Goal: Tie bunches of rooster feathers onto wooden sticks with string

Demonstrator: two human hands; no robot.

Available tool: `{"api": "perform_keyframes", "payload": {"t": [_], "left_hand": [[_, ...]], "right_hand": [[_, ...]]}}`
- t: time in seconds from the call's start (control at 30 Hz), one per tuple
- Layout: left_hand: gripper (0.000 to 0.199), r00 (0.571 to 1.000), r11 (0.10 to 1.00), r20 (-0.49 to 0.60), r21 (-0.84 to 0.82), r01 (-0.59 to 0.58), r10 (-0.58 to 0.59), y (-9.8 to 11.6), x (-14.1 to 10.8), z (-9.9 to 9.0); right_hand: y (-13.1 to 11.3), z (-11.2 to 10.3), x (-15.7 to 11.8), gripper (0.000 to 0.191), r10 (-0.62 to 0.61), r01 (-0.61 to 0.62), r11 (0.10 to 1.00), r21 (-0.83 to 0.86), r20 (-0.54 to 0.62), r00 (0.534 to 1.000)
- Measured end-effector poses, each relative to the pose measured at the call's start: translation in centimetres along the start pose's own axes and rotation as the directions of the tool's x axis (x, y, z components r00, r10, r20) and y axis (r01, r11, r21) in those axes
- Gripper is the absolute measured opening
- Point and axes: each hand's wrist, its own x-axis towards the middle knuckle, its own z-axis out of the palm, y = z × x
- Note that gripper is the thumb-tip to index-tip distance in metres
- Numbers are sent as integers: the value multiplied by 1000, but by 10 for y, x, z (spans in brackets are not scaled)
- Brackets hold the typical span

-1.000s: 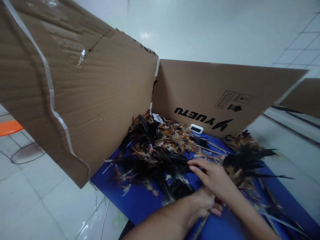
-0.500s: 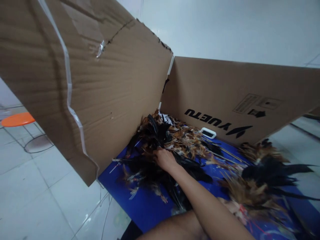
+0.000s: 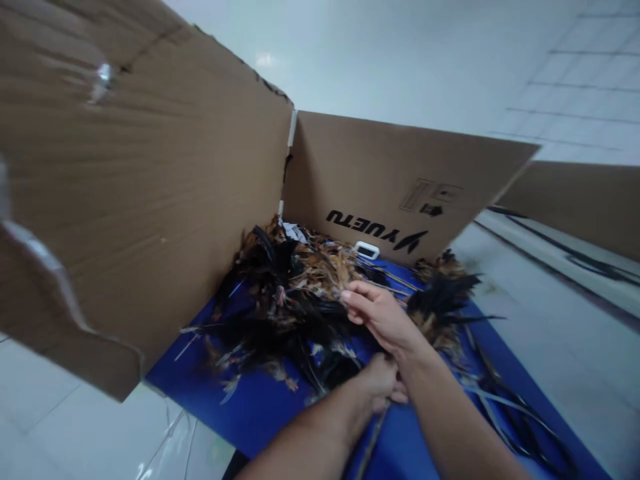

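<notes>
Dark and brown feathers (image 3: 285,320) lie heaped on a blue board (image 3: 200,373). Over the heap's right part is my right hand (image 3: 377,313), thumb and fingertips pinched; a feather seems to be between them, too small to make out surely. My left hand (image 3: 383,380) is closed just below it, beside my right wrist, around a thin brown stick (image 3: 373,440) that points down toward me. A bundle of black and brown feathers (image 3: 443,300) rests to the right of my hands.
Tall cardboard panels, one at the left (image 3: 165,167) and one at the back (image 3: 360,173), wall in the board. A small white device (image 3: 367,250) sits by the back panel. Long dark strips (image 3: 520,413) lie at the right. White tiled floor (image 3: 50,407) surrounds the board.
My right hand has lifted off the dark feathers and moved right. My left hand, with the stick, has come into view beneath it. The view has swung right, and the feather bundle lies farther from me.
</notes>
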Motion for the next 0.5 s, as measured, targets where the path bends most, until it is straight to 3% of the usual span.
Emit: {"api": "perform_keyframes", "payload": {"t": [0.13, 0.27, 0.37, 0.5], "left_hand": [[32, 996, 999, 90, 41, 5, -9, 2, -1, -2], [37, 990, 996, 135, 79, -52, 41, 3, -2, -1], [39, 993, 991, 103, 121, -63, 51, 4, -5, 2], [41, 996, 980, 73, 191, -61, 48, 3, -7, 5]], "right_hand": [[-5, -64, -56, 24, 14, 2, 999, 53, -298, 954], [23, -112, -101, 27, 86, -59, 996, 70, -485, 870], [55, -126, -117, 28, 167, -161, 985, 54, -499, 850], [84, -123, -119, 28, 192, -207, 978, 18, -463, 865]]}}
